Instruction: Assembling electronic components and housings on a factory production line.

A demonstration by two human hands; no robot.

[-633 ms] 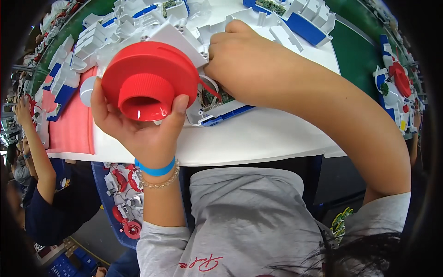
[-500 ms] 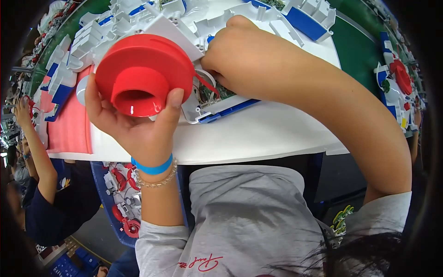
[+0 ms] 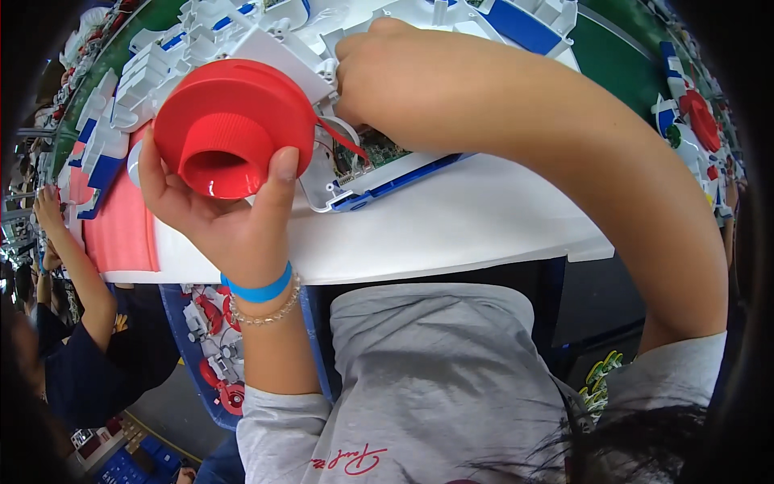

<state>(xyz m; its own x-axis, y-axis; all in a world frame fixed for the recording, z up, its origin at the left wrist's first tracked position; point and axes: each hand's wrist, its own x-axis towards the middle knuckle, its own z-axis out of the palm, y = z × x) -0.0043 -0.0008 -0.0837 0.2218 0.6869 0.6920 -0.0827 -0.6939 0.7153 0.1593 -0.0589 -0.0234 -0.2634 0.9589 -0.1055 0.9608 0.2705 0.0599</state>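
Observation:
My left hand (image 3: 222, 222) is closed round a red plastic disc-shaped part (image 3: 278, 93) with a ribbed, hollow round neck facing me. A thin red strip (image 3: 343, 139) runs from the disc toward an open white-and-blue plastic housing (image 3: 387, 184). Inside the housing a green circuit board (image 3: 379, 149) and some wires show. My right hand (image 3: 387, 85) is curled over the far part of the housing, beside the disc. Its fingertips are turned away, so what they grip is hidden.
White-and-blue housing pieces (image 3: 149, 85) crowd the table's far left, with another blue-and-white piece (image 3: 532, 28) at the far right. Pink foam sheeting (image 3: 121, 238) lies at left. Below the white table edge stands a blue bin (image 3: 181, 327) of red and grey parts. A co-worker's arm (image 3: 93, 298) is at left.
Both hands, the red part and the housing have shifted slightly left in the picture. My right hand has moved a little up and left, showing more of the circuit board.

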